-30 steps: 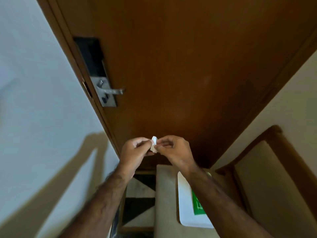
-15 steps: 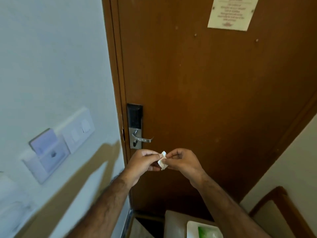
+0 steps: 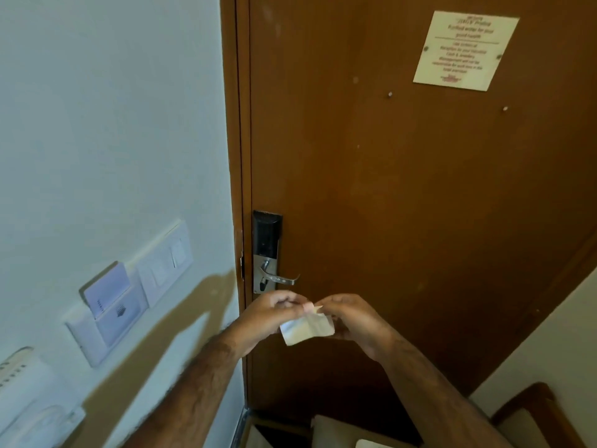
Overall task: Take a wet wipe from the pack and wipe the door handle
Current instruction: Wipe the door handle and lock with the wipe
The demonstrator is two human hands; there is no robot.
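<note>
The wet wipe (image 3: 307, 328) is up in front of the door, a pale, partly unfolded sheet hanging between both hands. Left hand (image 3: 265, 318) has its grip pinched on the wipe's left upper edge, fingers curled in tight; right hand (image 3: 350, 321) pinches the right upper corner, thumb and fingertips pressed together on it. The sheet droops below the two grips, its lower left corner dangling free, touching nothing else.

Just above the hands, and apart from them, sits the door handle (image 3: 280, 279), a silver lever pointing right off a metal plate, with the dark lock panel (image 3: 267, 232) directly over it. The wipe hangs below the lever, not in contact with it. Behind it all stands the brown wooden door (image 3: 403, 189), closed against its frame, and high up on the right a cream notice (image 3: 465, 50) is pinned to it; the print is too blurred to read.

Out to the left, on the white wall (image 3: 113, 108), a key-card holder (image 3: 106, 302) with a card slotted in, and beside it a white switch plate (image 3: 168, 263). Both forearms throw long shadows across that wall. At the bottom edge, a sliver of a white object (image 3: 374, 443) peeks in; what it is cannot be told.
</note>
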